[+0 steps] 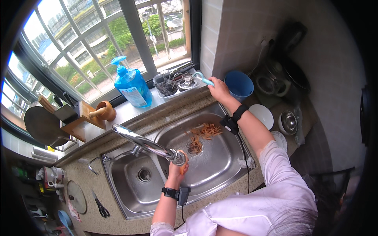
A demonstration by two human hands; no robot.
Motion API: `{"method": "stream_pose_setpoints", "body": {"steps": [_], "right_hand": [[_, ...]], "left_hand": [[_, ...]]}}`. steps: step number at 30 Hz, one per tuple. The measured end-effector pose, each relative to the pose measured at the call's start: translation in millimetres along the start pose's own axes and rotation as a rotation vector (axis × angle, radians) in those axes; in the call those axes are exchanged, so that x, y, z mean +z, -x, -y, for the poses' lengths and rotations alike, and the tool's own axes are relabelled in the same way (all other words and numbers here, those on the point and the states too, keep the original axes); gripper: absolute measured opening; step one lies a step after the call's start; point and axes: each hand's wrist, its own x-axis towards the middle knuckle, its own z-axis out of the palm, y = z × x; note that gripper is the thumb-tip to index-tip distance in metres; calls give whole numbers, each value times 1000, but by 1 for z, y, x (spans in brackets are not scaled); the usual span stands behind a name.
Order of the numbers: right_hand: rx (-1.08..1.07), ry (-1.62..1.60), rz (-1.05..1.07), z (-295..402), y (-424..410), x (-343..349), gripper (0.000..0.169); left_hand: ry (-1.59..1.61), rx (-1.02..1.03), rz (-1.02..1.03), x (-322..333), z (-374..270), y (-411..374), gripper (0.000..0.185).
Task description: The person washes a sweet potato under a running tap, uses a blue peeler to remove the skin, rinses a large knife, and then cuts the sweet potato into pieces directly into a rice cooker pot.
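My left hand (177, 171) is closed around an orange vegetable (182, 169), perhaps a carrot, beneath the spout of the chrome faucet (144, 144), which partly hides it. At the sill's right end, my right hand (219, 89) grips the light-blue handle of a peeler (203, 79), over the edge of a clear plastic tub (165, 96) with steel scouring pads and sink strainers. Orange peelings (208, 131) lie in the right basin of the steel double sink (224, 159), some over its drain.
A blue soap pump bottle (134, 87), a wooden mortar with pestle (108, 110) and a knife block (85, 113) line the windowsill. Black-handled scissors (101, 206) and a pot lid (76, 197) lie left. A blue bin (239, 84), a white plate (261, 116) and bowls (288, 122) stand right.
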Motion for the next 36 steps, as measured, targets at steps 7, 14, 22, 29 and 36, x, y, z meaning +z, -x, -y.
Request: {"method": "stream_pose_setpoints", "body": {"steps": [7,14,22,29,36], "right_hand": [[-95,-156,-99,-2,-28,52,29],[-66,-173,-146,-7,-29,56,49],[-87,22,-130,9,23,19,66],[-288,-98,268,58,123,-49,48],[-537,-380,344,117,198,-103,34]], "left_hand": [[19,-15,-34,4,6,5,34],[227,-4,27,12,6,6,37],[104,106,-44,7,17,8,26],[80,158,-167,4,19,54,24],[-98,359,-431,-18,38,97,36]]}}
